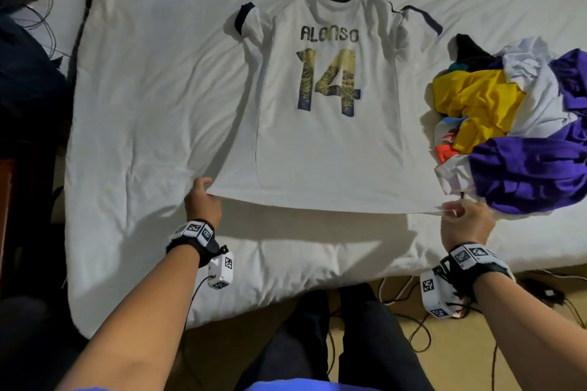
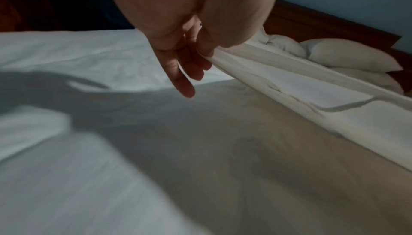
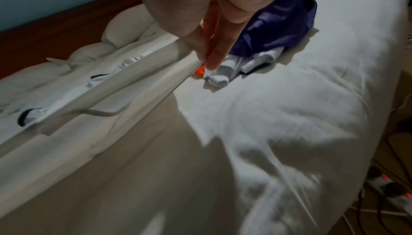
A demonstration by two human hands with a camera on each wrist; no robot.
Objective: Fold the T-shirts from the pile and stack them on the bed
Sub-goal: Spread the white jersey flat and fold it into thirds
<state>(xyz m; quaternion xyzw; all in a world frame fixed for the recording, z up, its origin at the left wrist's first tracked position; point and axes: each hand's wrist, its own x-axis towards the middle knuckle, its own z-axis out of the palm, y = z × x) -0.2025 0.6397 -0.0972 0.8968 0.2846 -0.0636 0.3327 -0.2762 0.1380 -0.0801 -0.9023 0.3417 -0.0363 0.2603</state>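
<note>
A white T-shirt (image 1: 330,136) with "ALONSO 14" on its back is spread over the white bed (image 1: 152,105), collar at the far side. My left hand (image 1: 203,200) pinches its near left hem corner, and the hem (image 2: 256,80) is lifted off the sheet. My right hand (image 1: 460,219) pinches the near right hem corner (image 3: 191,62) between thumb and fingers. The hem hangs taut between both hands, a little above the bed. The pile of T-shirts (image 1: 514,124), purple, yellow, white and orange, lies just right of the shirt, close to my right hand.
Pillows (image 2: 352,55) and a wooden headboard (image 2: 323,22) lie at the bed's left end. Another person's dark clothing (image 1: 28,79) shows at the far left. Cables (image 1: 422,327) and a power strip (image 3: 387,191) lie on the floor by my legs.
</note>
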